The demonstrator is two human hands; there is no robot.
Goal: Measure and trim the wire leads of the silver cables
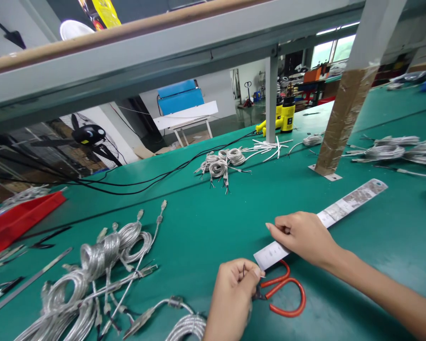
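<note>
My left hand (232,296) is closed in a pinch on a thin wire (244,270), right by the near end of a ruler. Most of that wire is hidden by the fingers. Across the middle of the long flat ruler (353,201) lies my right hand (303,237), its fingers curled and the thumb pointing left. The ruler slants up to the right and has a hole at its far end. Scissors with red handles (298,303) rest on the green table beside my left hand, their blades partly hidden behind it. A coiled clear-sheathed cable (189,327) lies just left of that hand.
Bundled USB cables (102,255) cover the left side, near a red tray (24,220). Small cable coils (218,163) and white tubes (269,148) lie farther back. Yellow heat guns (286,116) stand behind a shelf post. A taped post (344,118) rises at right, beside more cables (394,149).
</note>
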